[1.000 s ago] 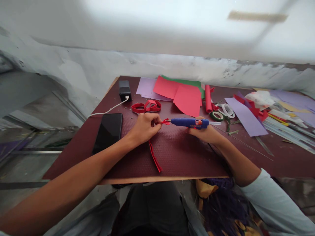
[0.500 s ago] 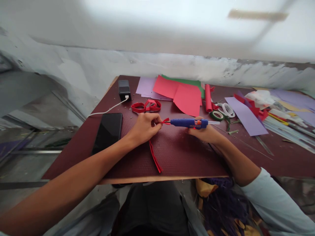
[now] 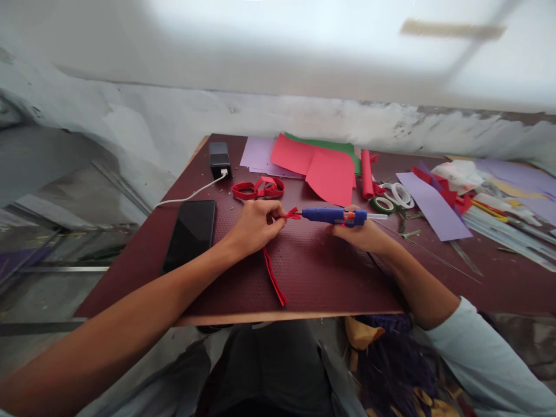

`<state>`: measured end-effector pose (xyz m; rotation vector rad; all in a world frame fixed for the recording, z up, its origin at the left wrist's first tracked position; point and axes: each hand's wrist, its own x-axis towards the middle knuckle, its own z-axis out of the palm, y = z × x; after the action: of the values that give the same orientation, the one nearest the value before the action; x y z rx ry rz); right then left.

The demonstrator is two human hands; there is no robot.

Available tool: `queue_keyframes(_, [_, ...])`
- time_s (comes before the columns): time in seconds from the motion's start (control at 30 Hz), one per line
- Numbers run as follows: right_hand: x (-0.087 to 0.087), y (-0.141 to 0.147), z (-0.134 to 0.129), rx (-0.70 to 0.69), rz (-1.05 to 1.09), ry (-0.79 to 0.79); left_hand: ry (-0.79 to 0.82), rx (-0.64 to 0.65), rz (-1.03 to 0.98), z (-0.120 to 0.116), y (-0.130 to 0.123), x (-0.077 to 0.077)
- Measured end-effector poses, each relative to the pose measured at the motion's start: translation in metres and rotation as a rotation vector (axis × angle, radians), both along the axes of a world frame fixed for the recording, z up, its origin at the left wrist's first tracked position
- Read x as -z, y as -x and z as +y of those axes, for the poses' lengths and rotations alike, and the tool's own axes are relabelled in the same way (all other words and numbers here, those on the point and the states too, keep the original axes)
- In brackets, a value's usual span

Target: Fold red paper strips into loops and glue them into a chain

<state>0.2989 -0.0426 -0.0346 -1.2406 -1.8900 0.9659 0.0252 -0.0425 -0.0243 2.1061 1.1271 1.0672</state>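
Between its fingertips my left hand (image 3: 259, 227) pinches a red paper strip (image 3: 292, 214), whose frayed tip sticks out to the right. A folded red strip (image 3: 274, 279) runs from beneath that hand toward the front edge; whether both are one piece is hidden. My right hand (image 3: 361, 233) is wrapped round a blue glue gun (image 3: 324, 216) with a clear glue stick in its rear and a small red light. The gun's nozzle points left, at the pinched strip's tip. Behind my left hand lies a looped red ribbon (image 3: 258, 188).
A black phone (image 3: 191, 234) and a power bank (image 3: 219, 157) with a white cable lie at left. Red paper (image 3: 332, 176), a red roll (image 3: 367, 175) and green tape (image 3: 383, 204) sit behind. Purple paper (image 3: 434, 205) and glue sticks (image 3: 512, 237) are at right.
The glue gun's nozzle has shifted very slightly to the right from the strip's tip. Both hands stay nearly in place.
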Motion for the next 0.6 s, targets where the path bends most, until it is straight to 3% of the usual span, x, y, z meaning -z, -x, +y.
queue_keyframes(0.6, [-0.009,-0.001,-0.001,-0.093,-0.038,-0.057,-0.014,-0.018,0.016,0.000,0.001,-0.001])
